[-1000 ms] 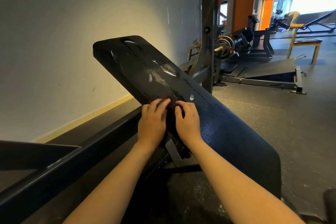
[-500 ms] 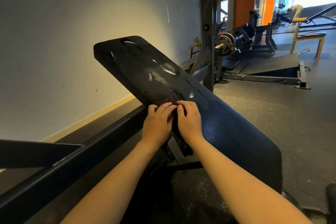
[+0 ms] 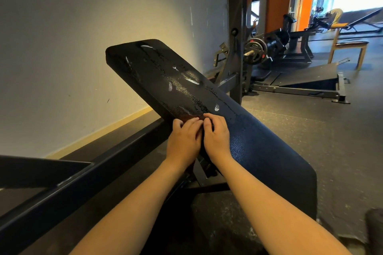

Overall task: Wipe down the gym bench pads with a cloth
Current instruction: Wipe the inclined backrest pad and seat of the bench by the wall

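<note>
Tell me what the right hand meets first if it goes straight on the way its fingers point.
Likely the wet streaks on the bench pad just above the right hand; nothing solid before the pad's top edge.

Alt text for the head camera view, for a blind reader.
A person's left hand and right hand press side by side on a dark cloth on a tilted bench pad, wet-streaked above them. Behind stand weight plates and a wooden chair.
</note>
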`<state>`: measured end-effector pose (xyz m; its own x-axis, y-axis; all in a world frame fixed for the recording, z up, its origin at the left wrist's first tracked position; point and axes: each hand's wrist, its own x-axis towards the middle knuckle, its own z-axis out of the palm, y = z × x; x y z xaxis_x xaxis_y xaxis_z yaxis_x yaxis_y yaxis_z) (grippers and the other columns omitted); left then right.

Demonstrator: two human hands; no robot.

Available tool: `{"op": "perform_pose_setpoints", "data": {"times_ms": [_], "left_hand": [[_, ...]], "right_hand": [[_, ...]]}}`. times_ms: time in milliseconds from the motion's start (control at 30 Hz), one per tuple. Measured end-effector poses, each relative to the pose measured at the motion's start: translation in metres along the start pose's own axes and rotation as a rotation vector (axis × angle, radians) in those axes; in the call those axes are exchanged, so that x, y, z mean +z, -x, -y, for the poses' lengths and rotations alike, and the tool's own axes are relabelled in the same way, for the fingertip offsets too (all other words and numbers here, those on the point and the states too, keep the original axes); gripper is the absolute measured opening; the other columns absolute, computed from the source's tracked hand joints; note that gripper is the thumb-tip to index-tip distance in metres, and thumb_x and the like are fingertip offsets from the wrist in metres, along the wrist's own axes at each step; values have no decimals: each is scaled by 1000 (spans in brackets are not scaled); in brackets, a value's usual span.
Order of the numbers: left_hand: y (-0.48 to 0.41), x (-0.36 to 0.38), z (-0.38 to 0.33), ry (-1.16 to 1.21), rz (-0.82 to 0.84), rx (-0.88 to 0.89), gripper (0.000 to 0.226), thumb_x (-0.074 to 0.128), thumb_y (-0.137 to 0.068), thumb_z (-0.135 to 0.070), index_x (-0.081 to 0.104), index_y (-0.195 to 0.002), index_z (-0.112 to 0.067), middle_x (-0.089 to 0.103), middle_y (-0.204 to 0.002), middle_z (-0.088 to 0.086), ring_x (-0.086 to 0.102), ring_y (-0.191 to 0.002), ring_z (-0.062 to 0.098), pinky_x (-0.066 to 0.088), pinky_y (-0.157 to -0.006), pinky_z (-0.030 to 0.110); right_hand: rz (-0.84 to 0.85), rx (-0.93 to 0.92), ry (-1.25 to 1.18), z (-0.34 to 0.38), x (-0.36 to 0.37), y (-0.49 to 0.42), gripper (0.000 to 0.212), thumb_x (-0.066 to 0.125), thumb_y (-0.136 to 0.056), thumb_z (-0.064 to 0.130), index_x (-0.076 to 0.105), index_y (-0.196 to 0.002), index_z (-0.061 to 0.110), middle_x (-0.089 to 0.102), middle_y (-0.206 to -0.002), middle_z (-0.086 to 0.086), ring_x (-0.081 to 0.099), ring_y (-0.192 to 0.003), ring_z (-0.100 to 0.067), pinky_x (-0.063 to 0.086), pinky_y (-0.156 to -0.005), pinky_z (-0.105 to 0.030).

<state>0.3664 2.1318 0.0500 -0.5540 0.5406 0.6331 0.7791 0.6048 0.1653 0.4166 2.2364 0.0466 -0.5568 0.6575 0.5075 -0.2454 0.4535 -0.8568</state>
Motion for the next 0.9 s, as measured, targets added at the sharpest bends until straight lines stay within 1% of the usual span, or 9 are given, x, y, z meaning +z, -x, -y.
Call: {"op": "perform_pose_setpoints", "data": {"times_ms": [133,267,400,500,600,667,733,800,900], "left_hand": [[-8,-8,13,-120,61,82,40,46,-104,-29,53,-144,-28,52,-149,-5,44,-121,24,51,-85,31],[-31,-19,28,-59,-3,-161,39,39,-107,-38,51,-144,-32,45,-155,-7,39,-128,24,52,-96,40],[-27,-13,16,-10,-58,-168,39,39,-107,-35,55,-141,-26,51,-149,-5,39,-123,23,52,-89,35],[-8,-4,3,52,12,-140,39,39,-107,-35,56,-141,-26,51,-148,-8,39,-121,21,52,-87,35],[9,-2,-11,220,65,-155,38,40,-107,-34,55,-141,-26,50,-148,-6,39,-121,21,51,-92,37],[9,-6,-12,340,103,-195,37,41,-108,-31,54,-142,-27,50,-147,-7,38,-123,19,44,-95,31],[6,-14,-9,385,135,-220,36,40,-108,-28,55,-140,-30,53,-144,-9,39,-124,16,34,-94,26],[3,-24,-11,518,120,-296,35,39,-108,-27,56,-139,-31,56,-140,-9,45,-127,13,34,-97,23],[4,-37,-30,831,105,-406,37,37,-110,-24,53,-143,-28,55,-131,-14,50,-113,-4,39,-82,5]], "right_hand": [[70,-34,60,0,1,1,26,50,-103,20,67,-122,13,57,-118,4,53,-111,-8,41,-99,-22],[85,-73,108,-4,2,0,27,50,-103,20,66,-124,13,58,-120,2,52,-114,-9,40,-102,-23],[84,-67,97,-4,2,-1,27,51,-103,20,65,-126,13,58,-121,3,52,-114,-7,39,-101,-21],[85,-17,45,0,-3,2,26,51,-103,19,66,-123,15,60,-119,5,53,-109,-3,39,-96,-14],[107,19,5,3,-10,9,25,52,-102,18,67,-122,19,61,-119,6,54,-105,1,41,-93,-10],[145,32,9,6,-17,19,28,53,-102,18,64,-128,22,60,-123,7,53,-107,3,39,-89,-4],[206,49,-22,8,-26,28,34,54,-101,17,59,-134,27,58,-126,10,53,-110,3,42,-94,-10],[266,33,-79,12,-31,35,40,57,-100,17,54,-137,33,58,-128,13,56,-112,1,47,-99,-21],[335,-9,-128,23,-30,41,47,57,-100,19,48,-141,41,54,-138,18,51,-124,3,43,-102,-18]]}}
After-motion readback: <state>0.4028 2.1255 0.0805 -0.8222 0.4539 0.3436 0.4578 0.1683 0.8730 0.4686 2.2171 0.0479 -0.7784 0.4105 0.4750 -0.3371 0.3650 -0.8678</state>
